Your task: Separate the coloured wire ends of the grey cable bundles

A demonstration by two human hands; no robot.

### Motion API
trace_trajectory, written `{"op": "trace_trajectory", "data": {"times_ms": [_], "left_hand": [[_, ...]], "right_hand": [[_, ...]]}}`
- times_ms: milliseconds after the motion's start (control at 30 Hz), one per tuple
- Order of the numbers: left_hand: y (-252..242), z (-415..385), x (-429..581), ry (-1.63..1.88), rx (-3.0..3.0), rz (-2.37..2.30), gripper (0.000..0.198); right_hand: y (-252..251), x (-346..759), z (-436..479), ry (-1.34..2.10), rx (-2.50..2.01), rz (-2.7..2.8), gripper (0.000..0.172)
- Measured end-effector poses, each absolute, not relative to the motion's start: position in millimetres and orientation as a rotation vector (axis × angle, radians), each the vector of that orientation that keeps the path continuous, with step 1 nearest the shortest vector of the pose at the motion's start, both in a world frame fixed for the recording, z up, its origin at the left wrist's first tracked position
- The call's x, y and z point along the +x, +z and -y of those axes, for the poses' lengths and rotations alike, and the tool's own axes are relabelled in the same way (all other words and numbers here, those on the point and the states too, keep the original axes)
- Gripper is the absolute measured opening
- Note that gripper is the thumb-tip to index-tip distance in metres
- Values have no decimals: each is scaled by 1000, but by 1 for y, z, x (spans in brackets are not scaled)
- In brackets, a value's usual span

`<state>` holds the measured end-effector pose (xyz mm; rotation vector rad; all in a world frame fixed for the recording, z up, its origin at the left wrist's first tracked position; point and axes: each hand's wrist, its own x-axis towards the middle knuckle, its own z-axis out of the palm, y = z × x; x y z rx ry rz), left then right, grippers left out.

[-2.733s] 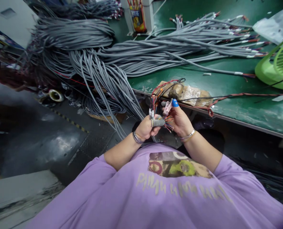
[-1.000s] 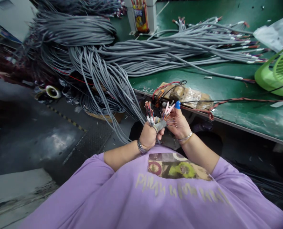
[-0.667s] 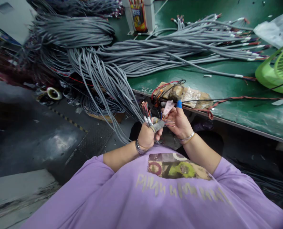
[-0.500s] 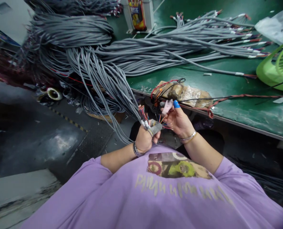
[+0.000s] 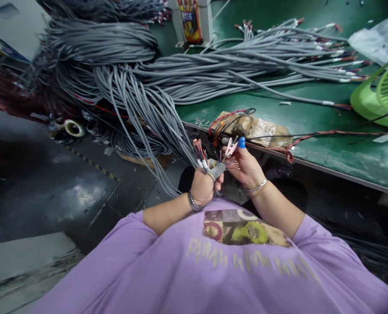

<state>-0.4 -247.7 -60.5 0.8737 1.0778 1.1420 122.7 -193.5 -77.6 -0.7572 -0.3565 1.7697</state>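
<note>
Grey cables (image 5: 141,109) run down from the bench into my left hand (image 5: 205,185), whose fingers are wrapped round their ends. Grey coverings sit on my left thumb and a finger. Stripped coloured wires (image 5: 198,150) with white sleeves stand up from this fist, and more thin wires (image 5: 232,165) fan out toward the right. My right hand (image 5: 246,168), with a blue cover on one fingertip, holds a small pale pink clip (image 5: 231,147) between its fingers, just above the fanned wires.
A green bench (image 5: 327,152) carries a long pile of grey cables (image 5: 213,72). A taped brown block (image 5: 262,129) with red and black leads lies at its front edge. At the right are a green fan (image 5: 386,93) and a plastic bag (image 5: 377,39). Coiled cable (image 5: 138,146) sits below the bench.
My left hand has moved slightly right with the cables, closer to my right hand. The pink clip has turned in my right fingers, and its two arms now show apart.
</note>
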Motion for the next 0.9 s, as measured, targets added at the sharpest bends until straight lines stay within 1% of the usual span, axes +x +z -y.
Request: {"op": "trace_trajectory", "data": {"times_ms": [233, 433, 667, 733, 900], "left_hand": [[-63, 247, 3, 1115, 879, -1109, 42], [-65, 249, -1, 1112, 882, -1099, 40], [-64, 254, -10, 1086, 838, -1096, 36], [-63, 254, -12, 1068, 820, -1089, 36], [-61, 251, -16, 999, 825, -1018, 40]], "right_hand": [[-81, 121, 190, 1717, -762, 343, 43], [-84, 122, 193, 1758, -720, 386, 47], [-80, 129, 196, 1815, -730, 359, 47], [-76, 131, 196, 1816, -737, 365, 44], [-70, 133, 198, 1779, -734, 404, 27]]}}
